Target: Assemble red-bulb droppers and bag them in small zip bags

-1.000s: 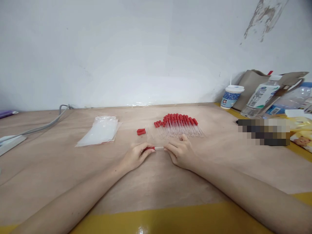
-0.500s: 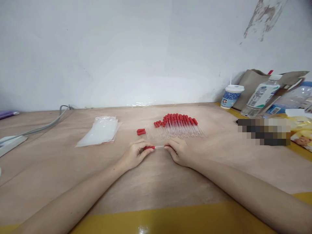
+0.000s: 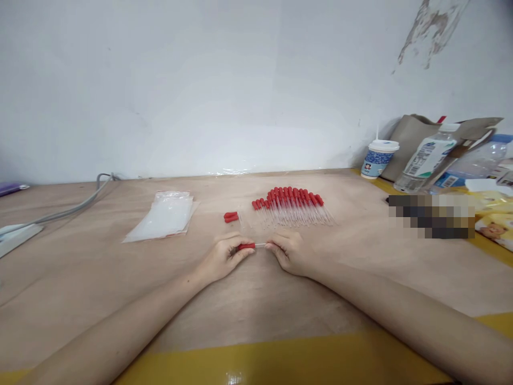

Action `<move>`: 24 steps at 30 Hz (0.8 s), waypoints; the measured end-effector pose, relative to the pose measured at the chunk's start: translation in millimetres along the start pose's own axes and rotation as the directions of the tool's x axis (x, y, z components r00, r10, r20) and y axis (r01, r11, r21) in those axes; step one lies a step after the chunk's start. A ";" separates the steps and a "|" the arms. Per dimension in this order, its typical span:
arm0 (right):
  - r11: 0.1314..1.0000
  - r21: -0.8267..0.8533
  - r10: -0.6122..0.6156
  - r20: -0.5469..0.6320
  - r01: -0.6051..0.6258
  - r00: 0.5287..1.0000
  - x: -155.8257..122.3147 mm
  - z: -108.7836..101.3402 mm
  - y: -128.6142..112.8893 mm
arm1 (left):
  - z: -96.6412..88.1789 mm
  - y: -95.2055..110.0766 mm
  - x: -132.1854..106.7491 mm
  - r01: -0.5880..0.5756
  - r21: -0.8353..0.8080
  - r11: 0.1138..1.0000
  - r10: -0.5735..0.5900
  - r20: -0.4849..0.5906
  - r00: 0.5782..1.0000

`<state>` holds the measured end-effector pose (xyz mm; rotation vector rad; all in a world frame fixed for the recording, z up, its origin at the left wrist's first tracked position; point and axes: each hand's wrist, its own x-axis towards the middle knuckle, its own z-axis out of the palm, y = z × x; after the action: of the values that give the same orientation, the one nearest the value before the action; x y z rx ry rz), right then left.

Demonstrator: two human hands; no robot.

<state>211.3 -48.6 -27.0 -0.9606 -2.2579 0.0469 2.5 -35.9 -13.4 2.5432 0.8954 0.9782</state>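
Between my two hands lies a dropper, its red rubber bulb (image 3: 247,246) to the left and its clear glass tube (image 3: 260,245) to the right. My left hand (image 3: 228,255) pinches the bulb between thumb and fingers. The tube is gripped by my right hand (image 3: 289,252), which hides its far end. Just beyond my left hand rest a couple of loose red bulbs (image 3: 231,217), with thin clear tubes beside them. Past my right hand spreads a row of several red-topped droppers (image 3: 292,200), bulbs toward the wall and tubes toward me.
A stack of clear zip bags (image 3: 162,216) lies left of centre. At far left are a grey cable (image 3: 86,200) and a white block (image 3: 20,238). On the right stand a blue paper cup (image 3: 379,159), a plastic bottle (image 3: 427,158), a grey bag (image 3: 404,141) and yellow packaging (image 3: 499,224).
My right hand has moved slightly left, closer to my left hand, so less of the tube shows between them. The whole view has shifted a little.
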 end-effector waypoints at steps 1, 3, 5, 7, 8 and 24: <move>1.000 -0.001 0.006 0.010 -0.006 1.000 -0.1 0.5 0.0 | 0.2 -0.2 -0.1 -0.007 0.004 1.000 0.007 0.003 1.000; 1.000 0.000 0.012 0.019 -0.012 1.000 -0.1 1.9 0.6 | 0.5 -0.4 0.0 -0.018 0.011 1.000 0.018 -0.001 1.000; 1.000 0.006 0.018 0.028 -0.018 0.999 0.4 2.8 1.5 | 0.5 -0.8 0.2 -0.031 0.018 0.999 0.031 -0.007 0.999; 0.999 0.005 0.032 0.060 -0.033 0.998 1.8 2.0 1.6 | 0.3 -1.8 0.8 -0.049 0.031 0.998 0.049 -0.012 0.999; 0.999 -0.006 0.041 0.082 -0.041 0.996 2.8 0.5 0.8 | 0.1 -2.5 1.1 -0.056 0.042 0.998 0.057 -0.013 0.998; 0.799 -0.057 0.598 -0.020 -0.598 0.801 43.4 -25.6 24.0 | -16.2 -41.2 10.2 0.256 0.272 0.928 -0.214 -0.177 0.961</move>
<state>219.8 -8.5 10.8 -1.6775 -1.8707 0.2569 -21.1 2.8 -14.9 2.5364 1.4497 1.0294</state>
